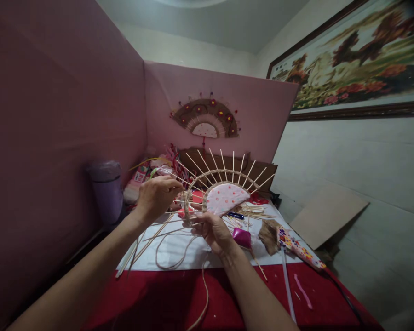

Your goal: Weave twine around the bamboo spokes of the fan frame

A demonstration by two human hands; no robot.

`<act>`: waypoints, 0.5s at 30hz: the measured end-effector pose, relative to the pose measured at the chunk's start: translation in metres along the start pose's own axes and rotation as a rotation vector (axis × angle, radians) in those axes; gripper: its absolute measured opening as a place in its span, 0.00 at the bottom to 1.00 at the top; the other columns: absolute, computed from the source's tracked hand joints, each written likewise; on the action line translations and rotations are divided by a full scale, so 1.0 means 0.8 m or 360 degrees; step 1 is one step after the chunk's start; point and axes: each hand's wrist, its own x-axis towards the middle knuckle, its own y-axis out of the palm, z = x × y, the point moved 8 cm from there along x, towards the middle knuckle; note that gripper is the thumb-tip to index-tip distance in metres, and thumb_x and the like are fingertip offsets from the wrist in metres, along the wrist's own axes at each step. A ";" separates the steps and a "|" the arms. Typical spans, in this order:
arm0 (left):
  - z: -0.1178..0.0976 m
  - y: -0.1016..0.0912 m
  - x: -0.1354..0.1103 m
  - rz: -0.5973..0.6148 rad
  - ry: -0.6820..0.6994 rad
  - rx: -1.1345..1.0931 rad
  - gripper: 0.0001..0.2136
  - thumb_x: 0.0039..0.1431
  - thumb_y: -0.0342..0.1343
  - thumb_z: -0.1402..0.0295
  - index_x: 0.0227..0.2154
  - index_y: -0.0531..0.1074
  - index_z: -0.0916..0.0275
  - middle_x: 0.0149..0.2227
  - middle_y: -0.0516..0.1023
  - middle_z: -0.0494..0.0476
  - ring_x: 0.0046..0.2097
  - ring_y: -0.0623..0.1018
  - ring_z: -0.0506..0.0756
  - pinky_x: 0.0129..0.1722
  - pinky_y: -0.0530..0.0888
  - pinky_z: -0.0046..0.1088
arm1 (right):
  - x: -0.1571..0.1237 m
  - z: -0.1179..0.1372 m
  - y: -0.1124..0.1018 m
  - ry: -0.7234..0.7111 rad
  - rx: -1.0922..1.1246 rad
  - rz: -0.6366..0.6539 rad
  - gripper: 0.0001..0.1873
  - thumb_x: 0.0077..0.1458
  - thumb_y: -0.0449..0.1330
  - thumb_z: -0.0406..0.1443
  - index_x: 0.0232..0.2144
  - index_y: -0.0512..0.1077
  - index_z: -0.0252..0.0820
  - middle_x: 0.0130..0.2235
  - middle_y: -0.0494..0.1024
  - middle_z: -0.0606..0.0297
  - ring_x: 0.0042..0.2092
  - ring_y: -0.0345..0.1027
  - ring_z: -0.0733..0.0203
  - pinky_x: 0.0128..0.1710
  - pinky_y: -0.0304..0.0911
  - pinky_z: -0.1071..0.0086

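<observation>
I hold up a half-made fan (224, 195): a pink dotted half-disc with thin wooden sticks fanning out and jute twine woven in arcs through them. My right hand (215, 232) grips the fan at its base from below. My left hand (157, 195) is closed in a pinch at the fan's left edge, on the twine or a stick there. A loose length of twine (174, 257) trails from the fan down over the white sheet (179, 250) and the red tablecloth (165, 299).
A finished brown fan (207, 119) hangs on the pink partition. A glue gun (298, 248), a magenta block (242, 237), spare sticks and a brown scrap lie to the right. A purple container (106, 188) stands left. A board (326, 214) leans on the wall.
</observation>
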 end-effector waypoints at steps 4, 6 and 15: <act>0.018 -0.002 -0.003 -0.0014 -0.0102 0.0056 0.07 0.50 0.55 0.64 0.25 0.77 0.56 0.29 0.79 0.51 0.31 0.75 0.52 0.26 0.61 0.25 | 0.000 0.001 -0.003 -0.0011 0.0024 -0.0050 0.15 0.44 0.54 0.30 0.37 0.70 0.32 0.28 0.79 0.56 0.29 0.74 0.60 0.22 0.63 0.75; 0.025 -0.005 -0.006 -0.0019 -0.0131 0.0053 0.06 0.49 0.56 0.63 0.26 0.76 0.56 0.29 0.79 0.51 0.31 0.75 0.53 0.26 0.61 0.26 | 0.001 0.001 -0.001 -0.0034 0.0018 -0.0020 0.17 0.45 0.53 0.30 0.40 0.68 0.33 0.29 0.79 0.57 0.29 0.74 0.60 0.23 0.63 0.75; 0.060 -0.011 -0.027 0.0077 -0.0223 -0.0273 0.07 0.49 0.54 0.63 0.26 0.76 0.57 0.30 0.79 0.52 0.30 0.74 0.52 0.29 0.66 0.25 | 0.002 0.004 -0.007 -0.0061 0.0192 -0.0024 0.13 0.44 0.53 0.30 0.34 0.70 0.34 0.28 0.79 0.57 0.30 0.74 0.59 0.22 0.62 0.75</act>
